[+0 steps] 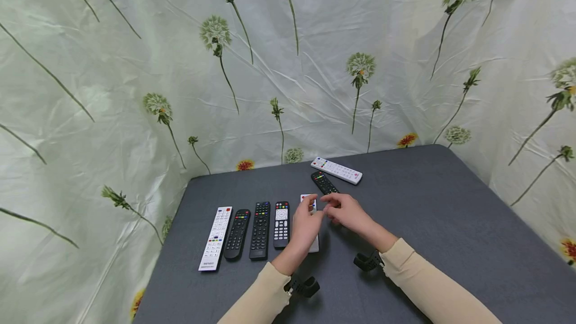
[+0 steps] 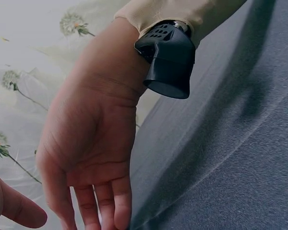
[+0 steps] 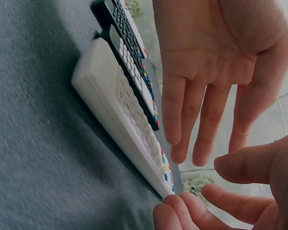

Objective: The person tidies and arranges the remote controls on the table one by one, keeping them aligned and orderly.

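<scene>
Beige sleeves (image 1: 258,298) enter from the foreground, with black wrist mounts (image 1: 303,286) at the cuffs. Beyond, the left hand (image 1: 306,226) arches over a white remote control (image 1: 314,246), and the right hand (image 1: 350,211) hovers to its right; the fingers of both are relaxed and lightly bent, nothing pinched between them. In the right wrist view the right fingertips lie near the remote's far end; contact cannot be told. This remote lies lengthwise on the grey worktop (image 1: 450,224), right of a white-keyed black remote (image 1: 281,241), a long black remote (image 1: 260,234), a rounded black remote (image 1: 237,236) and a white end remote (image 1: 215,239). Sound handling, as judged here, would grip it by its long edges, clear of the keys, with even light pressure to avoid skewing it or nudging its close neighbour. Farther off, a small black remote (image 1: 323,182) lies aslant, partly hidden by the right hand; behind it, a far white remote (image 1: 336,170) lies crosswise before dandelion-print cloth (image 1: 270,64).
</scene>
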### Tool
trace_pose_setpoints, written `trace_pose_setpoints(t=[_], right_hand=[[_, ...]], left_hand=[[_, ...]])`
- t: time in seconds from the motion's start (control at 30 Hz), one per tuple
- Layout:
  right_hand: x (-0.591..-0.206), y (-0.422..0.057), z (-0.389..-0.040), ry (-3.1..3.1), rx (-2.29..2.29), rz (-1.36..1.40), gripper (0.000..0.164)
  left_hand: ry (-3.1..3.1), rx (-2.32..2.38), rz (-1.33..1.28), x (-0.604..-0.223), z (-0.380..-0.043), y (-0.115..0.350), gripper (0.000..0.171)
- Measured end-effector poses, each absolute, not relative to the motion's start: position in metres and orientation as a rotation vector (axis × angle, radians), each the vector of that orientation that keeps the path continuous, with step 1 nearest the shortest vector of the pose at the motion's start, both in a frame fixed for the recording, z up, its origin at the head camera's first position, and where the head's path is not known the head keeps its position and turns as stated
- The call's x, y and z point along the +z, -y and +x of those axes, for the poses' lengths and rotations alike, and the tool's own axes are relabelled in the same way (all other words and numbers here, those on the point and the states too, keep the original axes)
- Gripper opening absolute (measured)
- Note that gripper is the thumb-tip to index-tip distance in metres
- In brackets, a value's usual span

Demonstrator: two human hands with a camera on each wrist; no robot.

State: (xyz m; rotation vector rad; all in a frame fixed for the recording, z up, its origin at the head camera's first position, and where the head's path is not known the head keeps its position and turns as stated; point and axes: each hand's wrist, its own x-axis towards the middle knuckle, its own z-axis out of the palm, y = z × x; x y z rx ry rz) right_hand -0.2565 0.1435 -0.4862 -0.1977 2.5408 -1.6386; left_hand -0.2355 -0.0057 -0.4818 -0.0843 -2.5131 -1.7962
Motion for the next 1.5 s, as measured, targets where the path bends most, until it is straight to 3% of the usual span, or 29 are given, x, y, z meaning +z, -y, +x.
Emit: trace_pose_setpoints(t=[0.33,0.93,1.5], right_hand=[[-0.487,-0.152,-0.27,-2.803,-1.509,-0.038,0.038],[-0.507,-0.167,-0.286,-2.98,-1.422,0.048,0.041],[-0.515,-0.171,-0.284,-2.702,-1.715,0.131,0.041]], left_hand=[[2.531,-1.975,-0.071,-0.488,-0.248,-0.008,0.048],[2.362,-2.407,0.043,-0.497,-0.276,-0.039,0.073],[2.431,-2.272,0.177,-0.495,-0.274,-0.038,0.066]])
